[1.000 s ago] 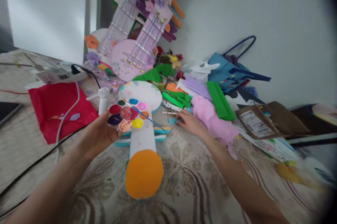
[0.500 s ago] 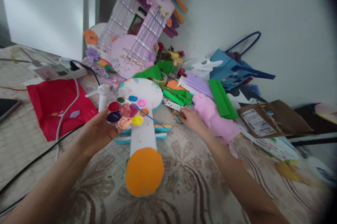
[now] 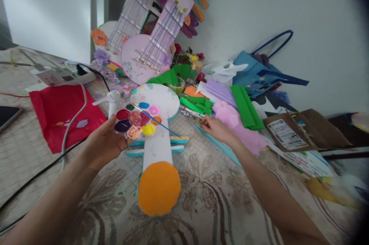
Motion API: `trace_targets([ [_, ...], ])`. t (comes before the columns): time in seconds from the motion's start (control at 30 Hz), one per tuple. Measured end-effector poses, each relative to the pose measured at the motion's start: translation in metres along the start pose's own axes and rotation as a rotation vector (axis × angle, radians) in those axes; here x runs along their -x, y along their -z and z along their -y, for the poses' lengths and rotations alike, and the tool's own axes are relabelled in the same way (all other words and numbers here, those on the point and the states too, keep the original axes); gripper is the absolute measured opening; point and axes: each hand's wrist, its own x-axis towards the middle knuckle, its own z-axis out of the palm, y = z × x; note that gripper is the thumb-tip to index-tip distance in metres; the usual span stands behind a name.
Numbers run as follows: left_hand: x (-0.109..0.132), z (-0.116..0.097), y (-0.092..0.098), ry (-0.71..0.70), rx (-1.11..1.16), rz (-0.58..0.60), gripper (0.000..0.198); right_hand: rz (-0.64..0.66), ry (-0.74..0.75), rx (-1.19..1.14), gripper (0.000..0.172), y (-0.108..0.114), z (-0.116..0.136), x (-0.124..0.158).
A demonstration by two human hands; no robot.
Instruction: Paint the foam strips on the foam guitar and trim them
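Note:
My left hand (image 3: 105, 141) grips a clear flower-shaped paint palette (image 3: 135, 120) by its left side. Its round wells hold red, dark blue, green, blue, pink, orange and yellow paint. A thin blue paintbrush (image 3: 161, 123) rests across the palette, its handle sticking out to the right. Below lies a white cutout guitar (image 3: 157, 149) with an orange circle (image 3: 159, 188) at the near end and teal-edged pegs. My right hand (image 3: 215, 128) is closed, fingertips pinched at a small gold-coloured thing too small to make out. A teal strip (image 3: 220, 146) lies beneath that hand.
Green folded paper (image 3: 247, 107), pink crumpled paper (image 3: 230, 116) and a brown cardboard package (image 3: 285, 131) lie to the right. A blue bag (image 3: 250, 72) stands behind. Decorated guitars (image 3: 141, 58) lean at the back. Red fabric (image 3: 65, 116), a small white fan (image 3: 113, 103) and cables are left.
My right hand has shifted slightly right, and a teal strip now shows under it. The gold ring seen by its fingers before is no longer distinct. The left hand and palette moved slightly left.

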Motion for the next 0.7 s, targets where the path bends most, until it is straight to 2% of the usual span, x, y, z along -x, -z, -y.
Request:
trace_targets([
  [0.2,-0.003,-0.002,0.005,0.065,0.089,0.149,0.057,-0.014,0.009,-0.06,0.021,0.005,-0.002,0.03],
  [0.3,-0.001,-0.003,0.003,0.028,0.052,0.041,0.048,-0.065,0.063,-0.02,0.026,0.006,0.011,0.054],
  [0.4,0.001,-0.003,-0.001,-0.034,-0.011,-0.051,0.041,-0.038,0.11,0.011,0.023,0.006,0.03,0.079],
  [0.53,0.003,-0.003,-0.002,-0.088,-0.075,-0.055,0.04,-0.005,0.156,0.009,0.022,0.003,0.051,0.102],
  [0.7,0.002,-0.004,0.001,-0.08,-0.097,-0.077,0.041,-0.011,0.189,0.075,0.023,-0.003,0.06,0.107],
])
